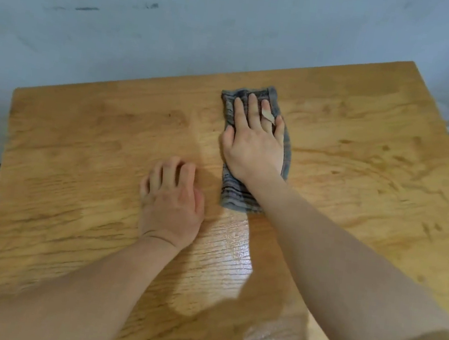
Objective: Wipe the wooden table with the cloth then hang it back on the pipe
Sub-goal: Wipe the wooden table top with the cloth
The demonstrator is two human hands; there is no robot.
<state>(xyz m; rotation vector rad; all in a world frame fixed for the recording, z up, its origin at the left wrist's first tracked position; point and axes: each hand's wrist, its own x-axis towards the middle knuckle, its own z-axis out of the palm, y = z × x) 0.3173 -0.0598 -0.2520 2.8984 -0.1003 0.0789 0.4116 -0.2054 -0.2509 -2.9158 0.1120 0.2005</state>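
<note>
Pressing cloth [231, 193] flat under straight-fingered right hand [252, 142] | resting left hand [173, 206], loosely curled, gripping nothing, on wooden table [77, 150] | leaving bare wood either side, far edge near.

Grained wooden table [79, 136] with a wet glossy streak, striped woven cloth [229, 190], matt scuffed wall [124, 14]

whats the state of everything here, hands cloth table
cloth: folded into a long strip, lying flat on the table, pinned under the right hand
right hand: fingers straight, pressing down on the cloth
left hand: resting on the table beside the cloth, fingers loosely curled, holding nothing
wooden table: shiny wet streak on the near side of the cloth
bandage: wrapped on one right-hand finger
</note>
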